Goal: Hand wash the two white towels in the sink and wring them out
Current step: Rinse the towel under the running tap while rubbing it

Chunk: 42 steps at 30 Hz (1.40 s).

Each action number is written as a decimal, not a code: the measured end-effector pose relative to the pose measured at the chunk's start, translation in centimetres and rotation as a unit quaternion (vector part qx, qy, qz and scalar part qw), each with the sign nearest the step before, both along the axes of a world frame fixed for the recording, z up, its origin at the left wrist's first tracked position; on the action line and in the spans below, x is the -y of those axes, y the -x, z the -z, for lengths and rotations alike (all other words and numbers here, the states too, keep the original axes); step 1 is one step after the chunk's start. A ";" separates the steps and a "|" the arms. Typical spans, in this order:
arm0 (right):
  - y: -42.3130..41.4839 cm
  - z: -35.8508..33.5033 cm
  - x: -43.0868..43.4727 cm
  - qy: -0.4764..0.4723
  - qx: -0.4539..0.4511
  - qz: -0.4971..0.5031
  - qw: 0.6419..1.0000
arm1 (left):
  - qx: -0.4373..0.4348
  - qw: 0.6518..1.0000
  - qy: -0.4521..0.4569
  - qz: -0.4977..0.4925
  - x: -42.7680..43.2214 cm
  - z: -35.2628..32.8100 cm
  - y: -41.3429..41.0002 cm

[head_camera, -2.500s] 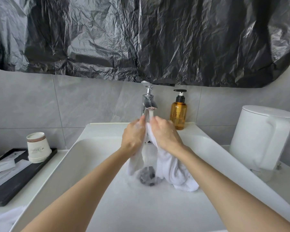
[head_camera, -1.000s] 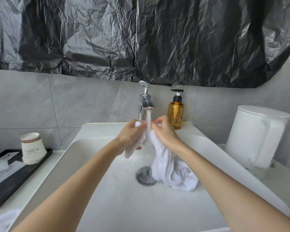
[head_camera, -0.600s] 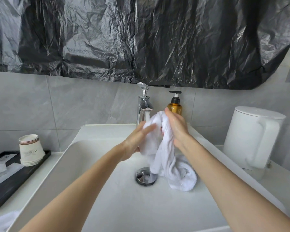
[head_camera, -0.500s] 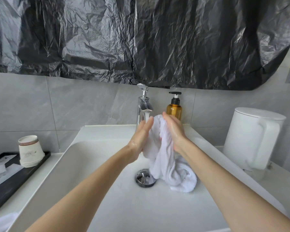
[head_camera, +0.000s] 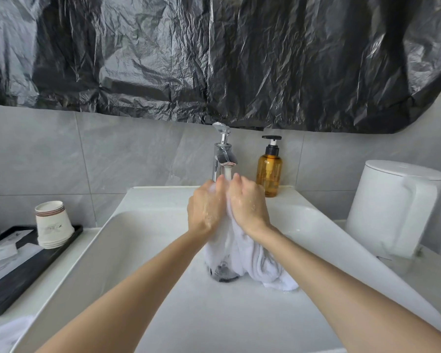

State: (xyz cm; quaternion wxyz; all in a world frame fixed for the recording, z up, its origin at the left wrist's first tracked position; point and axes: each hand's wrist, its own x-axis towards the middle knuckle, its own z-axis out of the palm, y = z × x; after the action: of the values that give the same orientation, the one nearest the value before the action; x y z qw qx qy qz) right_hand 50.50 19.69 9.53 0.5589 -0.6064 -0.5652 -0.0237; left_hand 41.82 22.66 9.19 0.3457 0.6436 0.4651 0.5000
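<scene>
left grip (head_camera: 205, 207) clenched | right grip (head_camera: 247, 203) clenched (side by side, wet)

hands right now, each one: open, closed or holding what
Left hand: closed, gripping the white towel.
Right hand: closed, gripping the same towel.

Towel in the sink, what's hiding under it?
Part of the metal drain peeks out below the towel. The sink floor under its bunched end is covered.
</scene>
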 end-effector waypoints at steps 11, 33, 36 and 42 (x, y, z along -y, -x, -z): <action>-3.1 1.5 -0.3 0.362 -0.007 -0.212 0.908 | 0.103 0.994 0.005 -0.024 -3.5 -0.9 3.9; -4.1 -1.2 -0.6 0.197 -0.310 -0.230 0.901 | -0.128 0.964 -0.044 0.228 -1.1 0.2 2.8; -4.2 -1.3 -0.4 0.166 -0.412 -0.215 0.870 | -0.179 0.951 -0.066 0.245 -1.7 0.5 2.9; -4.6 -0.7 -0.4 0.155 -0.383 -0.151 0.898 | -0.187 0.972 -0.076 0.118 -2.8 -0.5 3.3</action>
State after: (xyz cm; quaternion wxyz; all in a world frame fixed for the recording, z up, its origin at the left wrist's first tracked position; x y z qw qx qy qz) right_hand 55.09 20.11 10.18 0.6280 -0.5551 -0.3886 0.3827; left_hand 38.51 25.46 9.69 0.2593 0.8004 0.4032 0.3600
